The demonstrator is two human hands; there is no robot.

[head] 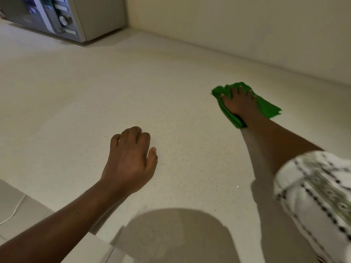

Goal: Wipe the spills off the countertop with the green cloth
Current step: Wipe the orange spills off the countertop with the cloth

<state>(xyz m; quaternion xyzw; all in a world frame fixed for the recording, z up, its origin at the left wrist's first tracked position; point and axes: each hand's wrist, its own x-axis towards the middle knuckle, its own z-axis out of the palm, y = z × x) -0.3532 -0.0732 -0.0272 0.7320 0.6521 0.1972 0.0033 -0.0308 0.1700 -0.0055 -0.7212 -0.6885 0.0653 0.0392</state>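
Note:
The green cloth lies crumpled flat on the pale speckled countertop, right of centre and not far from the back wall. My right hand presses down on top of it, fingers spread over the fabric. My left hand rests on the counter nearer to me, fingers curled under, holding nothing. A faint wet sheen shows on the counter at the left; no distinct spill stands out.
A silver microwave stands at the back left corner. The cream wall runs behind the counter. At the lower left the counter's edge gives way to grey floor tiles with a thin white cable.

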